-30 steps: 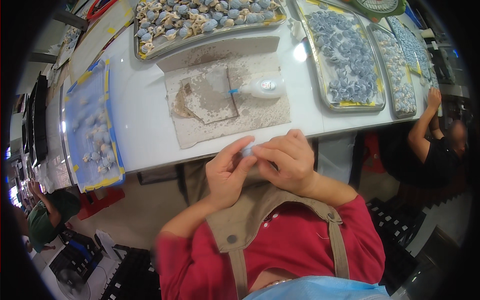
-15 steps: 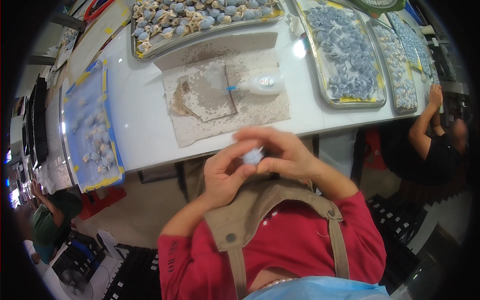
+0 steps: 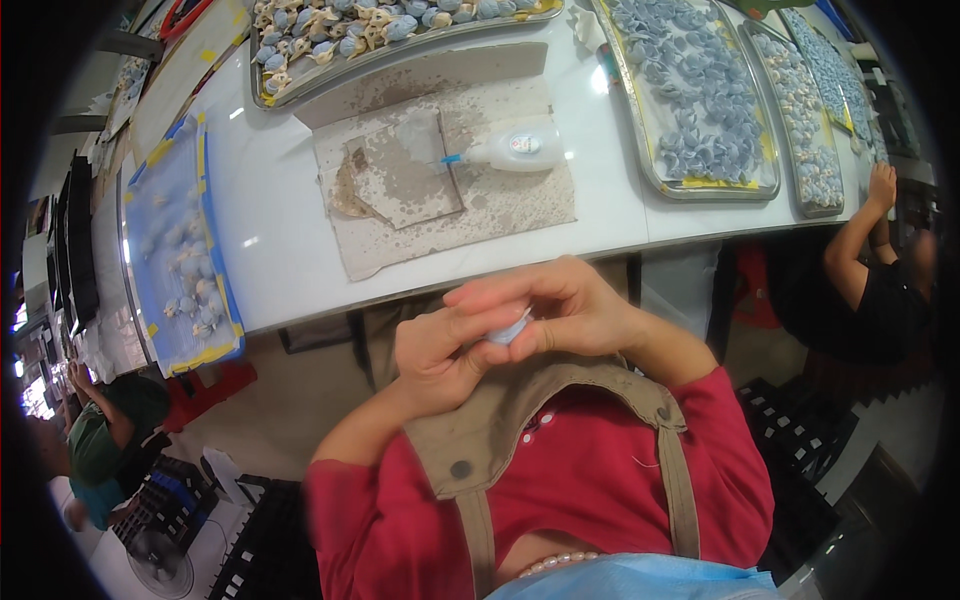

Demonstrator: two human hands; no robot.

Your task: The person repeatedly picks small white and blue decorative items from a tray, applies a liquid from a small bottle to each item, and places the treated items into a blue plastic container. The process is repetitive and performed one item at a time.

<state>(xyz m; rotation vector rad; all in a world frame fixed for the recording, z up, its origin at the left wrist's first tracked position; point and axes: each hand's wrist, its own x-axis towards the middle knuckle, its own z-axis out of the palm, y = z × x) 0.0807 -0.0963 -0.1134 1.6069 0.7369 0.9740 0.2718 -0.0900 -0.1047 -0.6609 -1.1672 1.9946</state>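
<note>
Just off the table's front edge, my two hands meet around a small pale-blue and white piece (image 3: 511, 329). My left hand (image 3: 438, 348) pinches it from the left, with the thumb below and the fingers over the top. From the other side my right hand (image 3: 578, 312) closes on it, thumb and fingers curled. Fingers cover most of the piece, so its full shape is hidden. Beyond the hands, a white squeeze bottle (image 3: 525, 148) with a blue tip lies on its side on a stained cardboard sheet (image 3: 385, 245).
A blue tray (image 3: 228, 318) edged with yellow tape holds small round pieces at left. A metal tray (image 3: 425, 53) of blue-and-cream pieces stands at the back. Another tray (image 3: 690, 190) of pale-blue cupped pieces is at right, beside a narrower tray (image 3: 823, 208). Co-workers sit at both sides.
My fingers have closed further over the small piece, and less of it shows. The left hand has shifted slightly left. The table and trays sit slightly differently in the picture.
</note>
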